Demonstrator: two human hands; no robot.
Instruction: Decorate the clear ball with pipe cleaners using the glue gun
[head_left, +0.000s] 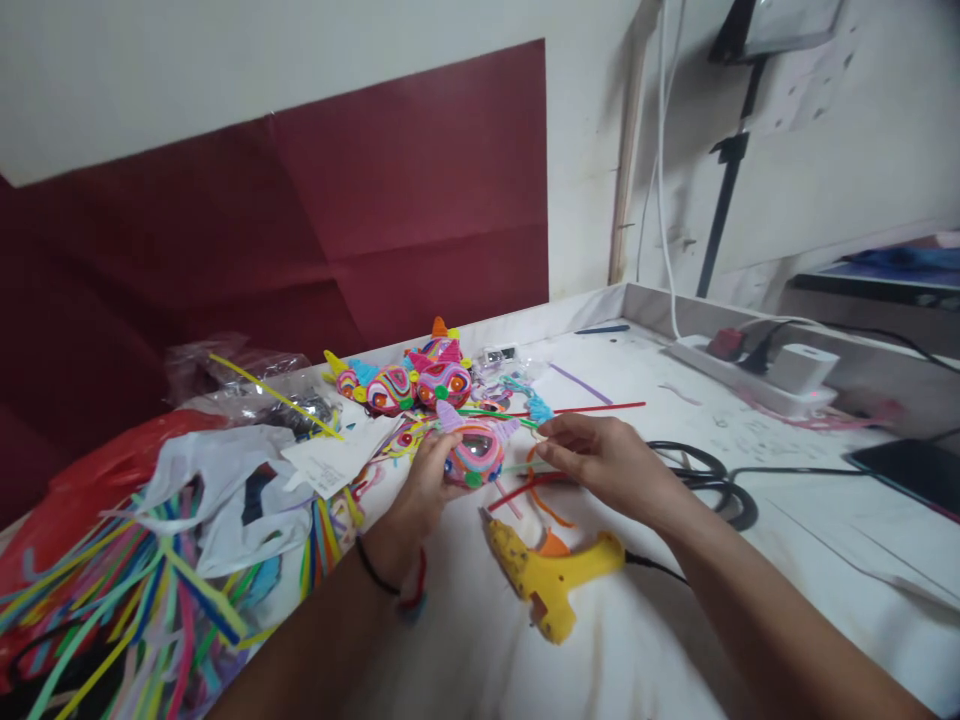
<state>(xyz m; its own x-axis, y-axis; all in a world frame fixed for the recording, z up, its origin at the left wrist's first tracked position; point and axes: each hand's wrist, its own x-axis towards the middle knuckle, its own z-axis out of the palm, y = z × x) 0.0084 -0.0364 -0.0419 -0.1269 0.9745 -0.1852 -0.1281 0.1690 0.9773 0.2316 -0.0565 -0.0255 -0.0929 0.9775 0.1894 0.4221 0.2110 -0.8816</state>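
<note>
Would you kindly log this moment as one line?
left hand: holds round pink pipe-cleaner ornament | right hand: pinches thin green pipe cleaner | yellow glue gun: lying on table

Glue gun (pixel 555 580) below; right tabletop (pixel 750 600) open.

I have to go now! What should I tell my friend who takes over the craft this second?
Left hand: holds the pink ornament, grip shut on it.
Right hand: pinches thin strips beside the ornament.
Glue gun: lies on the table just in front of the hands, untouched.
Done: two finished ornaments sit behind.
Spare strips: piled at the left.
Left: this ornament looks unfinished; the strips are not yet fixed on.
</note>
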